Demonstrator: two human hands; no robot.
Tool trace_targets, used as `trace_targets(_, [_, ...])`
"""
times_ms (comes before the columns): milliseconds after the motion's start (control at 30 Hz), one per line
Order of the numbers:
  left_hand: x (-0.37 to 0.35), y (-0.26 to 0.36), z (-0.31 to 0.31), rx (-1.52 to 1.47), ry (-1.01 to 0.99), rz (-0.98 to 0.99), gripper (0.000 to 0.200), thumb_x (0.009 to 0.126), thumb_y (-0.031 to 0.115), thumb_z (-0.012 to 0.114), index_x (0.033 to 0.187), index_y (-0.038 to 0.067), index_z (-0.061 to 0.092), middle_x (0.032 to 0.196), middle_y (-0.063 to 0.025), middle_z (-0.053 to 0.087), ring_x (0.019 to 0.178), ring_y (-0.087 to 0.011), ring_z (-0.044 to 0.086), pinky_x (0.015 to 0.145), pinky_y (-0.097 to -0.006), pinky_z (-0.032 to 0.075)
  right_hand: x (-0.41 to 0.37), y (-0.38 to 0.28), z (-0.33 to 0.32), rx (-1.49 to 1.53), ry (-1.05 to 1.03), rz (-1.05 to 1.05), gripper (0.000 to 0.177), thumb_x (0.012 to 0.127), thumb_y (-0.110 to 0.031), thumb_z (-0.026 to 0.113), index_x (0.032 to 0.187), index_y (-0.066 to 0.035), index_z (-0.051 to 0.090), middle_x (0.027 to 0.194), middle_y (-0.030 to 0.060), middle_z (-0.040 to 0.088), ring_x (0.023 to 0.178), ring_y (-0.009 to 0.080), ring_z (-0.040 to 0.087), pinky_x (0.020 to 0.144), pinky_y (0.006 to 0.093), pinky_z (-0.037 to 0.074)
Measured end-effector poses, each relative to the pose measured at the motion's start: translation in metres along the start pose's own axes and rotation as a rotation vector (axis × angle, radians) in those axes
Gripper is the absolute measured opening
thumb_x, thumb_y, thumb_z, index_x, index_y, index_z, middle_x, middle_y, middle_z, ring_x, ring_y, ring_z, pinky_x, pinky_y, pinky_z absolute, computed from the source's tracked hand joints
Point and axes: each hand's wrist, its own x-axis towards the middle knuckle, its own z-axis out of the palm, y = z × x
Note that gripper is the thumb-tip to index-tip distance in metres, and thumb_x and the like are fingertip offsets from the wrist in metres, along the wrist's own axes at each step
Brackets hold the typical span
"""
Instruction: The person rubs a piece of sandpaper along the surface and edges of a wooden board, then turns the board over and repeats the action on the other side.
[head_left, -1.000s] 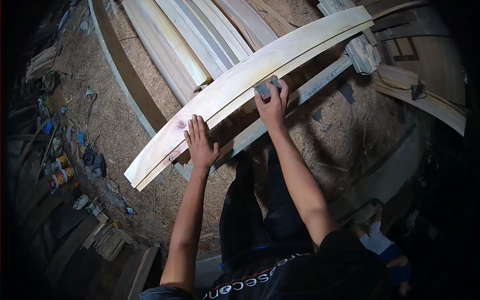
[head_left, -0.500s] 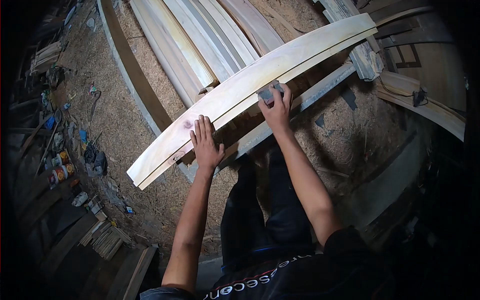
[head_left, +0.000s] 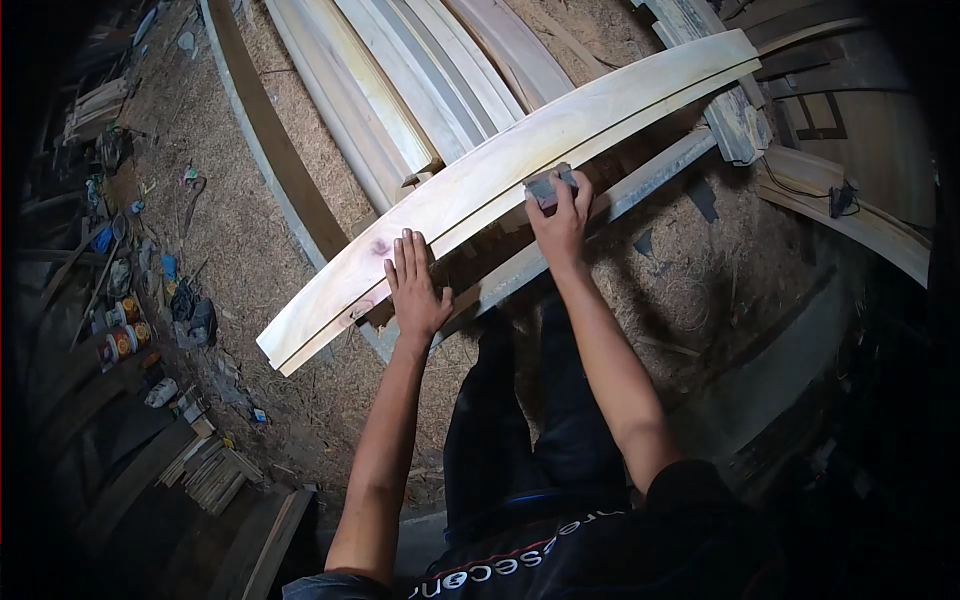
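A long pale wooden plank (head_left: 480,180) with a groove along its near edge lies diagonally across a wooden frame. My left hand (head_left: 415,290) rests flat on its near edge, left of the middle, fingers stretched out and holding nothing. In my right hand (head_left: 560,225) is a small dark grey block (head_left: 549,190), gripped between thumb and fingers and touching the plank's grooved edge right of the middle. Its underside is hidden. A dark knot (head_left: 380,247) shows in the wood near my left fingertips.
Several long boards (head_left: 420,80) lie beyond the plank. The frame's near rail (head_left: 640,182) runs below it, and a rough beam (head_left: 738,125) supports its right end. Wood shavings (head_left: 240,230) cover the ground. Paint cans (head_left: 122,345) and scrap wood (head_left: 212,475) lie at left.
My right hand and the grey block have shifted slightly to the right along the plank's edge. My left hand stays in place on the wood. The view has moved a little.
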Motion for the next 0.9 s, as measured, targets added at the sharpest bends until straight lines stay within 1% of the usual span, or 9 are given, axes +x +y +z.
trace_targets(67, [0.001,0.002,0.000,-0.005,0.010,-0.006,0.116,0.070,0.025,0.074,0.166,0.007,0.011,0.172,-0.0177,0.014,0.159,-0.0367,0.012,0.127,-0.0553,0.011,-0.008,-0.012,0.007,0.033,0.052,0.031,0.046,0.081,-0.012,0.081,0.122,-0.003,0.063,0.136,0.0240,0.045,0.125,0.0434,0.049,0.101,0.0530,0.046])
trace_targets(200, [0.003,0.002,0.001,0.011,-0.006,-0.017,0.116,0.070,0.026,0.073,0.166,0.007,0.010,0.172,-0.0177,0.014,0.159,-0.0368,0.012,0.127,-0.0556,0.011,-0.066,-0.060,0.030,0.017,-0.218,-0.051,0.050,0.078,-0.013,0.083,0.124,-0.005,0.064,0.136,0.0249,0.046,0.126,0.0452,0.048,0.105,0.0517,0.044])
trace_targets(267, [0.001,-0.001,0.001,0.018,-0.024,-0.022,0.116,0.071,0.027,0.073,0.166,0.007,0.010,0.172,-0.0177,0.014,0.159,-0.0369,0.012,0.127,-0.0557,0.010,-0.069,-0.057,0.034,0.032,-0.233,-0.065,0.051,0.076,-0.013,0.084,0.123,-0.006,0.066,0.137,0.0238,0.046,0.125,0.0442,0.049,0.106,0.0501,0.044])
trace_targets(333, [0.001,-0.003,-0.001,0.008,-0.028,0.006,0.115,0.071,0.028,0.072,0.166,0.007,0.011,0.172,-0.0177,0.014,0.159,-0.0370,0.012,0.127,-0.0558,0.010,-0.061,-0.041,0.023,0.116,-0.328,-0.136,0.047,0.075,-0.011,0.082,0.119,-0.005,0.066,0.136,0.0217,0.046,0.122,0.0433,0.049,0.102,0.0543,0.045])
trace_targets(467, [-0.001,0.001,-0.005,0.010,-0.010,-0.010,0.113,0.069,0.023,0.072,0.165,0.005,0.013,0.172,-0.0165,0.016,0.159,-0.0349,0.014,0.127,-0.0545,0.012,-0.012,-0.012,0.002,0.087,-0.056,-0.059,0.044,0.078,-0.010,0.083,0.118,-0.004,0.065,0.133,0.0214,0.047,0.123,0.0402,0.051,0.101,0.0511,0.048])
trace_targets(600, [0.000,0.003,-0.001,0.001,0.008,-0.014,0.113,0.070,0.024,0.071,0.165,0.005,0.013,0.172,-0.0160,0.015,0.159,-0.0344,0.012,0.128,-0.0548,0.011,-0.006,-0.006,0.008,0.007,0.055,-0.004,0.043,0.080,-0.012,0.083,0.118,-0.003,0.064,0.133,0.0230,0.047,0.123,0.0412,0.051,0.101,0.0509,0.047])
trace_targets(733, [0.001,0.005,0.000,0.008,0.006,-0.036,0.113,0.070,0.024,0.072,0.165,0.006,0.012,0.172,-0.0158,0.014,0.159,-0.0341,0.012,0.128,-0.0539,0.011,-0.064,-0.058,0.027,0.037,-0.273,-0.114,0.046,0.079,-0.015,0.082,0.123,-0.009,0.066,0.136,0.0228,0.044,0.125,0.0438,0.047,0.105,0.0527,0.044])
trace_targets(800, [-0.001,0.005,-0.003,0.001,-0.008,-0.035,0.113,0.071,0.023,0.072,0.165,0.006,0.013,0.172,-0.0159,0.015,0.159,-0.0343,0.012,0.128,-0.0537,0.011,-0.070,-0.067,0.026,0.044,-0.344,-0.109,0.048,0.077,-0.014,0.082,0.122,-0.009,0.067,0.136,0.0220,0.044,0.125,0.0442,0.047,0.105,0.0534,0.043])
trace_targets(900, [-0.002,-0.003,-0.003,0.001,-0.012,-0.019,0.112,0.072,0.024,0.072,0.165,0.007,0.012,0.172,-0.0158,0.014,0.159,-0.0348,0.012,0.128,-0.0536,0.011,-0.047,-0.044,0.021,0.069,-0.208,-0.054,0.048,0.075,-0.012,0.084,0.119,-0.005,0.066,0.134,0.0221,0.045,0.124,0.0426,0.049,0.104,0.0534,0.044])
